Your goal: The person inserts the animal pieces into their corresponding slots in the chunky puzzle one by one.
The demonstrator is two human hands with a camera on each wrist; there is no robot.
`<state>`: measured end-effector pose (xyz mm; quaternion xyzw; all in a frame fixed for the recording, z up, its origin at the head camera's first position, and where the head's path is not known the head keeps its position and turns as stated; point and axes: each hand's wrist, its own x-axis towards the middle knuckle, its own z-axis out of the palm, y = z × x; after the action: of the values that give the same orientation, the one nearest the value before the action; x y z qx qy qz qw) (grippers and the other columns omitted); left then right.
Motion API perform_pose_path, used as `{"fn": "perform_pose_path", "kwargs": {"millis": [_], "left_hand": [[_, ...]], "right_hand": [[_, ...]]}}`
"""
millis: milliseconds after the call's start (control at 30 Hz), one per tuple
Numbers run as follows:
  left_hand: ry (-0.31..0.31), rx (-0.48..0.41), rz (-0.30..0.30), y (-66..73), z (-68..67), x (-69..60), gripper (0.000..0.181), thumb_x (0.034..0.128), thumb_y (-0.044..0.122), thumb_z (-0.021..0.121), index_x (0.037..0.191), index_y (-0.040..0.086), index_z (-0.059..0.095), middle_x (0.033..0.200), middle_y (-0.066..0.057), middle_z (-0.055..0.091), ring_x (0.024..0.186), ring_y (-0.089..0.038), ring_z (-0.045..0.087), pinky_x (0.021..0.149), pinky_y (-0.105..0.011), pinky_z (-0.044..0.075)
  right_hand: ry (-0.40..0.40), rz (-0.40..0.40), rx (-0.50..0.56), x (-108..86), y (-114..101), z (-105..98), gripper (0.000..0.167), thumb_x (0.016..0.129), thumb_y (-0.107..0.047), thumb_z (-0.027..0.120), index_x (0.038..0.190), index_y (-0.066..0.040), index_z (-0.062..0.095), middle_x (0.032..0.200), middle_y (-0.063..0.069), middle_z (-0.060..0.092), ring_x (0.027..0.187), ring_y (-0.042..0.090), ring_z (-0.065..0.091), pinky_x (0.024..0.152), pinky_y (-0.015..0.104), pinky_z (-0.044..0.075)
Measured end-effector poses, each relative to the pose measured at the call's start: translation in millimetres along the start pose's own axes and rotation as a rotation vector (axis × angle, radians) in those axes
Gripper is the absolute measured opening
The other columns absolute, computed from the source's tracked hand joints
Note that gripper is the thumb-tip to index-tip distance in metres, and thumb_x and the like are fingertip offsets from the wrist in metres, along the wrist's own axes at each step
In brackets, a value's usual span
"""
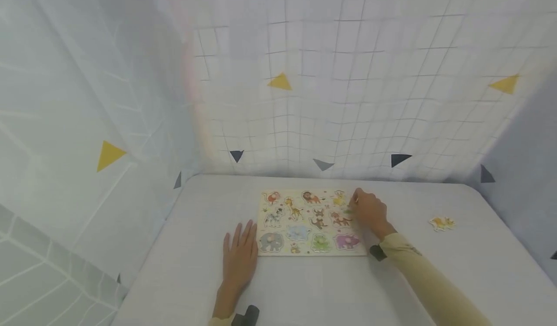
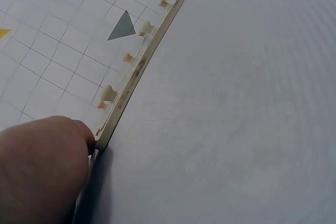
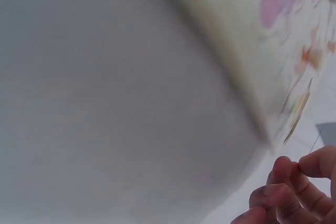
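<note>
A pale board [image 1: 312, 254] printed with animals lies on the table, with knobbed animal pieces set in it. Among them are a grey elephant [image 1: 271, 242], a green frog [image 1: 321, 243] and a purple rhino [image 1: 347, 241]. My left hand [image 1: 240, 260] rests flat at the board's left edge, fingers extended. Over the upper right edge is my right hand [image 1: 370, 212], near the yellow deer piece [image 1: 339, 199]. In the right wrist view its thumb and index fingertips [image 3: 282, 167] meet, other fingers curled; whether a small thing is between them is hidden.
A loose orange-yellow animal piece [image 1: 443, 223] lies on the white table [image 1: 313, 292], right of the right forearm. Behind the table hangs a white grid-lined cloth [image 1: 317, 123] with yellow and grey triangles. Small knobs [image 2: 108, 94] stick up from the board in the left wrist view.
</note>
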<state>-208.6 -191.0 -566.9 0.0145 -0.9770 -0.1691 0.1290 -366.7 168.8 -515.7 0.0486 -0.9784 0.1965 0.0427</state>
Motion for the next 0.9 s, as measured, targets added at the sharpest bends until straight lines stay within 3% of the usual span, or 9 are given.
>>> {"fn": "perform_pose_path", "kwargs": {"millis": [167,367,567,733,900], "left_hand": [[0.016,0.006,0.004,1.7,-2.7,-0.7,0.049,0.1077,0.027,0.047,0.155,0.013,0.046,0.165,-0.006,0.043,0.156,-0.036,0.033,0.129,-0.065,0.018],[-0.027,0.011,-0.009,1.1,1.4,1.0,0.051,0.1097,0.03,0.041,0.158,0.017,0.04,0.168,-0.003,0.037,0.159,-0.034,0.028,0.131,-0.064,0.014],[-0.051,0.004,-0.024,-0.4,2.5,0.6,0.052,0.1099,0.032,0.039,0.16,0.017,0.038,0.17,-0.002,0.034,0.161,-0.033,0.025,0.132,-0.063,0.011],[-0.03,-0.003,-0.02,-0.7,1.0,0.2,0.052,0.1095,0.031,0.041,0.159,0.016,0.04,0.169,-0.004,0.036,0.16,-0.034,0.026,0.131,-0.063,0.012],[-0.023,-0.015,-0.014,0.8,0.2,0.3,0.051,0.1097,0.031,0.041,0.159,0.016,0.04,0.168,-0.004,0.037,0.16,-0.034,0.027,0.131,-0.064,0.012]], "right_hand": [[0.004,0.014,-0.006,-4.2,16.7,-4.7,0.026,0.101,-0.02,0.048,0.108,0.001,0.062,0.082,0.019,0.071,0.062,0.026,0.06,0.051,0.037,0.047],[-0.012,0.021,-0.055,-10.8,45.2,-19.0,0.022,0.098,-0.016,0.052,0.106,0.003,0.061,0.074,0.016,0.067,0.059,0.025,0.056,0.048,0.035,0.043],[-0.049,0.063,-0.087,-11.1,79.1,-27.9,0.024,0.1,-0.016,0.051,0.111,0.005,0.059,0.079,0.019,0.069,0.062,0.026,0.057,0.052,0.036,0.045],[-0.06,0.097,-0.072,-16.1,103.7,-34.5,0.026,0.1,-0.017,0.049,0.11,0.006,0.058,0.086,0.024,0.07,0.066,0.029,0.06,0.055,0.04,0.046],[-0.025,0.131,-0.073,-25.6,129.3,-40.1,0.025,0.099,-0.017,0.047,0.103,0.005,0.058,0.08,0.022,0.068,0.063,0.029,0.058,0.052,0.04,0.043]]}}
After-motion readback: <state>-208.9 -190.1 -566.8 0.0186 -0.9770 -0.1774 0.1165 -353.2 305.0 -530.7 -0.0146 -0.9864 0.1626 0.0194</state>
